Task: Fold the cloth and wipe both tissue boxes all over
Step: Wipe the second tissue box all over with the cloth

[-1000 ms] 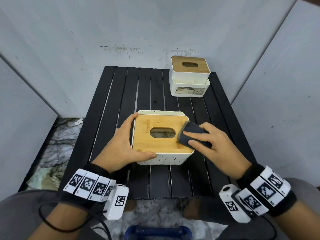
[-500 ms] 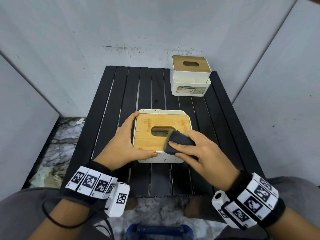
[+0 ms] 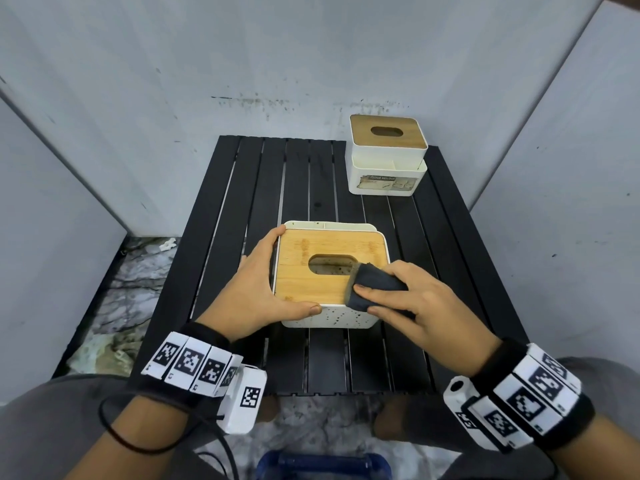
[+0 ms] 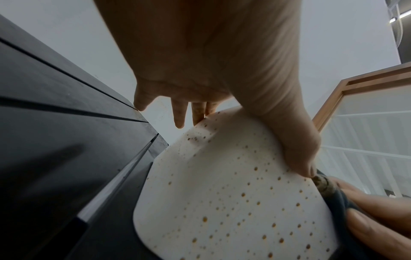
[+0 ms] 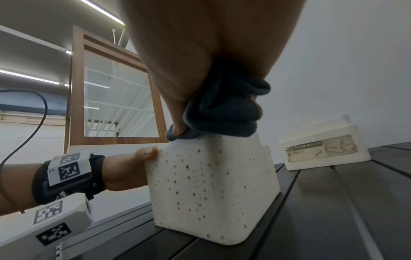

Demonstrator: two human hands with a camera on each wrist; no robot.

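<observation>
The near tissue box [image 3: 311, 282] is white with brown specks and a bamboo lid, and stands mid-table. My left hand [image 3: 258, 289] grips it, fingers along its left side and thumb on its front face [image 4: 222, 202]. With my right hand [image 3: 412, 306] I hold the folded dark grey cloth [image 3: 374, 287] and press it on the lid's front right corner, over the front edge [image 5: 222, 112]. The second tissue box [image 3: 386, 161], white with a bamboo lid and a torn label, stands at the far right of the table.
The black slatted table [image 3: 294, 181] is boxed in by grey panels behind and on both sides. A strip of marbled floor [image 3: 131, 282] shows to its left. A blue object [image 3: 322, 465] lies on the floor between my knees.
My right hand slid the cloth from the lid's right edge leftward and toward me, onto the front right corner. My left hand has kept its hold and the box has stayed put.
</observation>
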